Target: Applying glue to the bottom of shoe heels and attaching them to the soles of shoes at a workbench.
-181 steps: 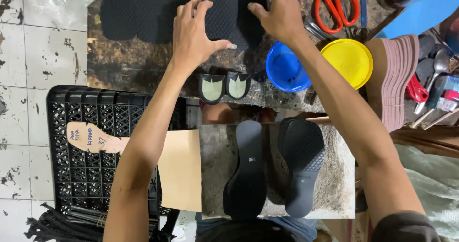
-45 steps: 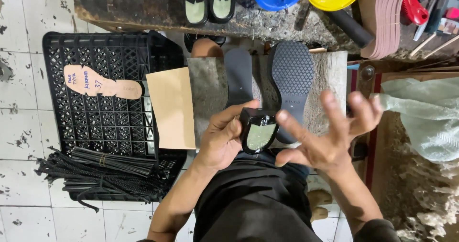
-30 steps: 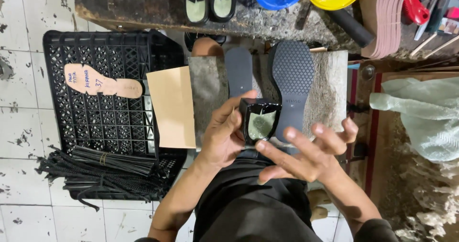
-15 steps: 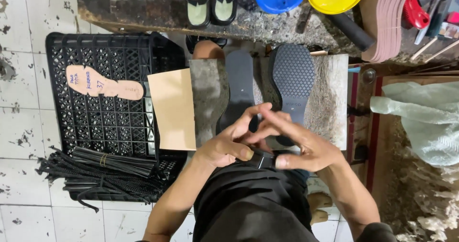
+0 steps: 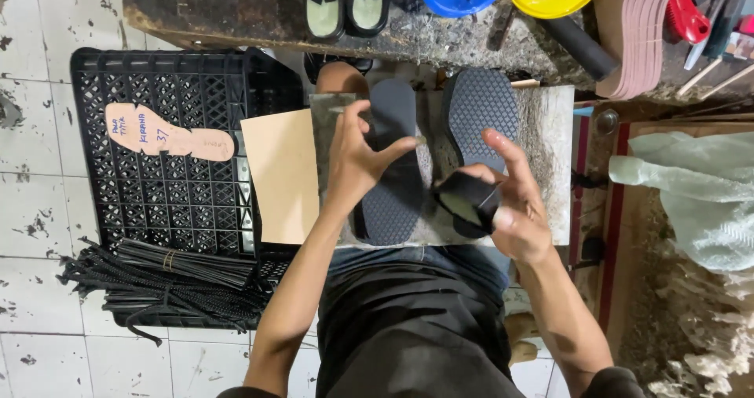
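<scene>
Fingers of the right hand (image 5: 514, 209) pinch a small black heel block with pale glued face (image 5: 465, 200) by its sides, stiff and light, over the stone slab (image 5: 542, 170); left hand (image 5: 357, 158) spreads loose on the black textured rubber sole (image 5: 391, 186).

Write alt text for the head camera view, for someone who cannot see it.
Seen from above, a seated person's left hand rests on a black sole on a stone slab, while the right hand holds a black heel block. A black crate stands alongside.
</scene>
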